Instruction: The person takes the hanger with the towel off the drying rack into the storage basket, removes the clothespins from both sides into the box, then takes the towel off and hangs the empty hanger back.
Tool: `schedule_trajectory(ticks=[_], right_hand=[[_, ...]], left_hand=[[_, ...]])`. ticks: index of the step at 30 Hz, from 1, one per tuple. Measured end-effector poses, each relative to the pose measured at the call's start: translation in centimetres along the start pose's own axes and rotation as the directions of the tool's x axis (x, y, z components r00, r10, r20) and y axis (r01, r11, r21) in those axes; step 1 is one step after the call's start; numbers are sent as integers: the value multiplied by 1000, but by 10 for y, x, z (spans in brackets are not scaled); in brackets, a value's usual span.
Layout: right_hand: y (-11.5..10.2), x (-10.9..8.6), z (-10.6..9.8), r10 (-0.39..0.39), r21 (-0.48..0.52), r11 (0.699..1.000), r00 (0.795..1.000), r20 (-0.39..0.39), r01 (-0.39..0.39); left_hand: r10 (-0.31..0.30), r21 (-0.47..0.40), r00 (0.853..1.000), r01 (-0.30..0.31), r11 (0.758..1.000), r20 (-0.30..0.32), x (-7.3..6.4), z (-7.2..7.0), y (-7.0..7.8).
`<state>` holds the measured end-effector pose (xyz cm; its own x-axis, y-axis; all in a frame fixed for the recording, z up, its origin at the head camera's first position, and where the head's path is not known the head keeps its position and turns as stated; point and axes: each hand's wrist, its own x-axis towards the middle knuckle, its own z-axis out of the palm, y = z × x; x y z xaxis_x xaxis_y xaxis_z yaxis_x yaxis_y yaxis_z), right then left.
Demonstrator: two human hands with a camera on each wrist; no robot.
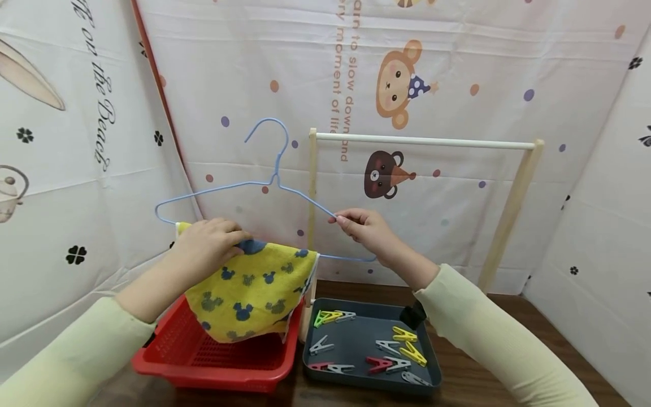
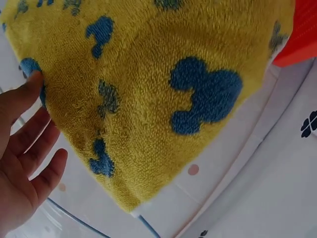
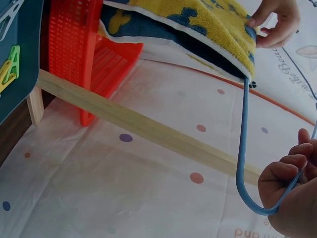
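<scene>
Right hand [image 1: 368, 234] pinches the blue wire hanger [image 1: 277, 164] partway down its sloping right side, fingers curled on the wire. Left hand [image 1: 208, 243] is at the top fold of the yellow towel [image 1: 259, 311], thumb on the near face, fingers over the edge; reads as a light pinch, some fingertips out of sight.

Towel: folded over the hanger's bottom bar [image 1: 346, 258], lying toward the left end; bare wire runs on to the right corner. Loose edge hangs over the red basket [image 1: 218, 373]; whether the two touch, I cannot tell.

Relation that counts, in my judgement: hanger's long axis runs left to right, dipping a little rightward; hook [image 1: 269, 119] uppermost, tip turned left. Towel lies left of and below the right hand, right at the left hand. White rail [image 1: 422, 141] of the wooden rack starts to the right of the hook; the right hand is nearer it. Depth between hook and rail unclear from here.

Dark grey tray [image 1: 351, 339] on the tabletop [image 1: 473, 322], beside the basket, clothespins [image 1: 378, 364] scattered inside.
</scene>
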<state>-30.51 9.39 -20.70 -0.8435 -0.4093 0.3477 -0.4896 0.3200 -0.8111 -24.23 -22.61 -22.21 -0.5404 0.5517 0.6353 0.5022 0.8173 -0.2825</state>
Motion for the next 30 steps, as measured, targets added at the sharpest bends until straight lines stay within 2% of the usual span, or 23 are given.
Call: schedule_trajectory(ticks=[4,7,14,17,20,23,26,30], right_hand=[[-1,0,0,4,19,1000,1000,10,-4],[0,-1,0,16,52,998,1000,23,-18],[11,-6,-1,60,121,991,997,42,-65],[15,-7,0,73,134,988,996,49,-79],[20,-8,3,71,135,988,996,54,-78],[24,-8,5,63,135,988,997,50,-69],[28,-8,8,52,131,990,998,41,-57],[32,-7,14,56,136,989,998,29,-60]], left_hand=[[14,55,1000,-15,998,7,4,3,2],[27,59,1000,-27,998,7,5,8,2],[32,5,999,-32,999,-17,5,17,4],[-34,-93,999,35,995,13,7,18,2],[-154,-235,986,164,958,61,12,16,-1],[-268,-347,958,286,893,99,18,14,-6],[-341,-401,933,357,844,113,22,13,-12],[-408,-453,902,425,783,141,22,12,-15]])
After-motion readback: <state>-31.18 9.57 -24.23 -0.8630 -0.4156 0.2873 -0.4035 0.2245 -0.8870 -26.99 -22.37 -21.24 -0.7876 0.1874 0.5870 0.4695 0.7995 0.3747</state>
